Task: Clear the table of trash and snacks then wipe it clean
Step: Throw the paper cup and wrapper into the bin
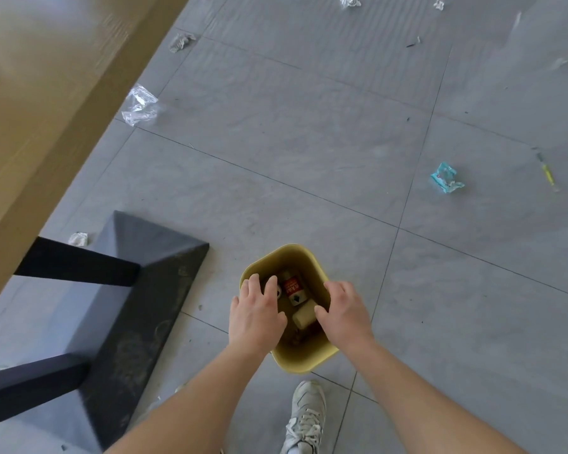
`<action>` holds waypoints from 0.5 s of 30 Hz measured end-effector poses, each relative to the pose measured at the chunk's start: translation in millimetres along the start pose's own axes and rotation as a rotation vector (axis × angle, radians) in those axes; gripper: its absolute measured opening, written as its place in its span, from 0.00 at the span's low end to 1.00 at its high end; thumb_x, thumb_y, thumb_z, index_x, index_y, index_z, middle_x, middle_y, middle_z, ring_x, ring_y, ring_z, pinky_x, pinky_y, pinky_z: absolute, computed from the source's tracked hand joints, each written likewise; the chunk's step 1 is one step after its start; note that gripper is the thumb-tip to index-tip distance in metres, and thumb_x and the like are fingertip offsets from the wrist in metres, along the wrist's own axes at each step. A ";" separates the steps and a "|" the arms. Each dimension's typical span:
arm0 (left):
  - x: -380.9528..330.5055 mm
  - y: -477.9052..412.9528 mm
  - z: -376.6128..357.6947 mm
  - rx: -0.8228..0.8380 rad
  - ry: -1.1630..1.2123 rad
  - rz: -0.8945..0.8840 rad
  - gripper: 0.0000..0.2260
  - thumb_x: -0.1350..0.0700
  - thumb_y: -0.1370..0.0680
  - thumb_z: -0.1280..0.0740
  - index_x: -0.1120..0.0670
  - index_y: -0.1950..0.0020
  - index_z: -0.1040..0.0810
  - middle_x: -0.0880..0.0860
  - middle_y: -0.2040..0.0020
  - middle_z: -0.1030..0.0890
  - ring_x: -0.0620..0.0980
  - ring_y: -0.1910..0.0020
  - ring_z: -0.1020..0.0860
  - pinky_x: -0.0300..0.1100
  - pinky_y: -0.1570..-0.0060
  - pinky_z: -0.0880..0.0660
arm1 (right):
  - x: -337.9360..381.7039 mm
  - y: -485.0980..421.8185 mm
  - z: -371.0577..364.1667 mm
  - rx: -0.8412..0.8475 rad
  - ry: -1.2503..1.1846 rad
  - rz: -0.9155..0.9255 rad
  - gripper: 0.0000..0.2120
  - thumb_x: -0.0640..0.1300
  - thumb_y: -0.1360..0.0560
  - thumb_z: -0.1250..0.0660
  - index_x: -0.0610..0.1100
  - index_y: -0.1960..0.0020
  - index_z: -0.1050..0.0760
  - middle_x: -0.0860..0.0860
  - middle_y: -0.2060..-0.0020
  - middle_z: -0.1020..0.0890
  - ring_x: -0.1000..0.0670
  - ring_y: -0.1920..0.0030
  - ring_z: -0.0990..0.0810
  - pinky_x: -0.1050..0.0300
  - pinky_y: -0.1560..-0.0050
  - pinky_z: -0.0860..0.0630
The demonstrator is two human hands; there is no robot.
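Observation:
A yellow trash bin (304, 357) stands on the grey tiled floor in front of my shoe. Inside it lie a red-labelled can (292, 288) and a beige cup or roll (304, 317) among other trash. My left hand (254, 314) hovers over the bin's left rim with fingers spread and nothing in it. Over the right rim my right hand (343, 314) does the same, fingers apart and holding nothing. The brown wooden table (30, 109) fills the upper left, blurred.
The table's black base (138, 290) and legs (76, 267) stand left of the bin. Litter lies on the floor: clear plastic (140, 105), crumpled paper (78, 239), a blue wrapper (446, 178), a yellow stick (549, 174) and scraps at the far end. My white sneaker (305, 417) is below the bin.

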State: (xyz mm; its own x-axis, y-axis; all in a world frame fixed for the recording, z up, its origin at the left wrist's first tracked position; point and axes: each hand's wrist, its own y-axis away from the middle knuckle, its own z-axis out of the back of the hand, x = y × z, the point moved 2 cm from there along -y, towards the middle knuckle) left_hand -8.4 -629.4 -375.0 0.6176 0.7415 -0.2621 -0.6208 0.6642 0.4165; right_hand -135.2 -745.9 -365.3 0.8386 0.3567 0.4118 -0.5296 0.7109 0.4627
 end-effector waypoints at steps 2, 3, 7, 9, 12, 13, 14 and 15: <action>-0.5 1.9 9.1 -0.020 -0.030 -0.033 0.29 0.46 0.23 0.38 0.46 0.24 0.44 0.53 0.26 0.38 0.56 0.27 0.39 0.52 0.30 0.37 | 5.2 0.4 5.9 -0.014 0.005 0.007 0.24 0.51 0.23 0.33 0.47 0.30 0.33 0.48 0.38 0.28 0.47 0.42 0.26 0.54 0.43 0.25; -0.7 3.3 13.9 -0.028 -0.040 -0.047 0.29 0.46 0.23 0.38 0.46 0.24 0.44 0.54 0.26 0.37 0.57 0.27 0.39 0.53 0.30 0.37 | 7.9 1.2 9.2 -0.020 0.006 0.012 0.24 0.51 0.24 0.33 0.47 0.30 0.32 0.48 0.39 0.27 0.47 0.42 0.26 0.54 0.43 0.25; -3.7 9.7 37.9 -0.047 -0.043 -0.075 0.28 0.46 0.23 0.39 0.46 0.24 0.44 0.54 0.27 0.37 0.57 0.27 0.40 0.56 0.30 0.36 | 18.9 7.6 23.0 -0.037 0.008 0.029 0.24 0.51 0.24 0.33 0.47 0.31 0.32 0.48 0.38 0.27 0.46 0.41 0.26 0.54 0.44 0.27; -6.5 14.4 52.0 -0.060 -0.060 -0.100 0.28 0.45 0.23 0.39 0.46 0.24 0.44 0.55 0.26 0.38 0.57 0.27 0.40 0.57 0.30 0.36 | 25.8 13.1 31.9 -0.047 0.020 0.045 0.24 0.51 0.24 0.33 0.47 0.31 0.32 0.48 0.39 0.27 0.46 0.41 0.26 0.55 0.44 0.27; -11.2 23.4 75.2 -0.084 -0.088 -0.123 0.28 0.44 0.23 0.40 0.47 0.24 0.44 0.56 0.25 0.39 0.58 0.26 0.43 0.60 0.28 0.39 | 37.8 23.4 48.2 -0.052 0.033 0.070 0.22 0.51 0.24 0.33 0.47 0.32 0.31 0.48 0.39 0.26 0.47 0.42 0.26 0.54 0.44 0.26; -13.0 27.1 83.3 -0.088 -0.093 -0.128 0.28 0.44 0.23 0.40 0.47 0.25 0.44 0.56 0.25 0.39 0.59 0.25 0.43 0.60 0.28 0.40 | 42.0 27.2 53.8 -0.052 0.035 0.078 0.22 0.50 0.24 0.33 0.47 0.33 0.31 0.48 0.40 0.26 0.47 0.42 0.26 0.54 0.44 0.26; -14.8 31.2 91.6 -0.091 -0.094 -0.132 0.28 0.45 0.23 0.40 0.47 0.25 0.44 0.57 0.25 0.39 0.59 0.25 0.44 0.61 0.28 0.40 | 46.6 31.3 60.0 -0.052 0.037 0.086 0.21 0.50 0.24 0.33 0.47 0.33 0.31 0.48 0.40 0.26 0.47 0.42 0.26 0.54 0.44 0.27; -16.5 36.1 100.5 -0.098 -0.093 -0.136 0.27 0.45 0.23 0.40 0.47 0.25 0.43 0.57 0.25 0.39 0.59 0.25 0.44 0.61 0.28 0.41 | 51.6 36.0 66.6 -0.054 0.042 0.094 0.21 0.50 0.24 0.33 0.47 0.34 0.31 0.48 0.40 0.26 0.47 0.42 0.26 0.55 0.44 0.27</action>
State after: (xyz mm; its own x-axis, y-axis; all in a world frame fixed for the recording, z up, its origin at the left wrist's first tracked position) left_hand 7.5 -627.2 -268.1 0.7381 0.6355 -0.2265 -0.5699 0.7670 0.2948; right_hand -119.5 -742.2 -275.2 0.7905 0.4479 0.4177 -0.5997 0.7044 0.3796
